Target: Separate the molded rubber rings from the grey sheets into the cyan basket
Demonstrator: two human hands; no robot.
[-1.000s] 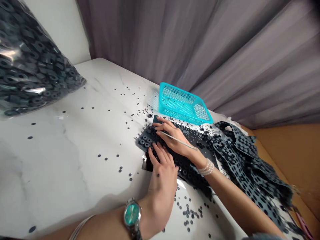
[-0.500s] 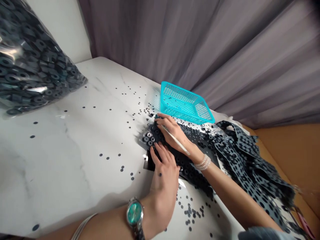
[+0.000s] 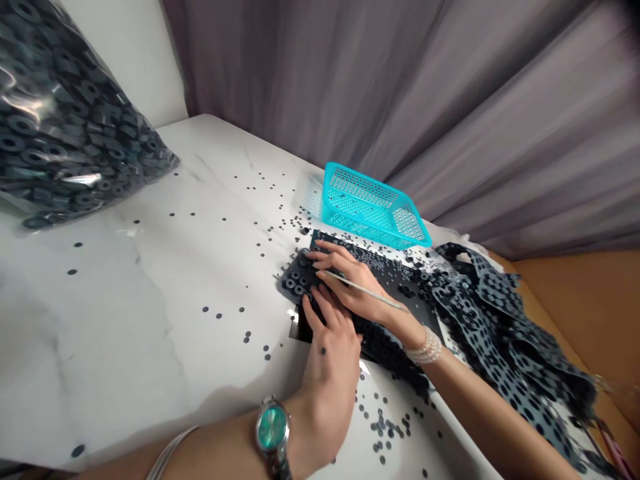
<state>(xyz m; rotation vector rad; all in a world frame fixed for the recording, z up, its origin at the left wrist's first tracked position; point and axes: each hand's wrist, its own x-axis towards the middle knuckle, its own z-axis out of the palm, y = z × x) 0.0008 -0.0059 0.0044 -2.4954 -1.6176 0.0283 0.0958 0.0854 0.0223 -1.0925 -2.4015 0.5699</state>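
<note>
My left hand point(image 3: 331, 360) lies with fingers outstretched on a dark sheet of ring-shaped pieces point(image 3: 296, 281), its fingertips near the rings at the left end. A small black disc sticks to the back of that hand. Just beyond it, my right hand point(image 3: 357, 283) is closed around a thin pale stick point(image 3: 373, 292) that slants back over its wrist. The stick's working tip is hidden by the fingers. Both hands rest close together, and they cover much of the sheet. Underneath lies a black board point(image 3: 425, 310) strewn with small grey discs.
A turquoise plastic basket point(image 3: 377, 230) stands behind the hands. Punched dark sheet scraps point(image 3: 495, 333) are heaped at the right. A clear bag of black rings point(image 3: 85, 147) is at the left. Small discs are scattered over the white marbled table point(image 3: 150, 373).
My right hand has drawn slightly back toward me and to the right, and the stick lies flatter. More of the sheet's far corner shows. My left hand stays in place.
</note>
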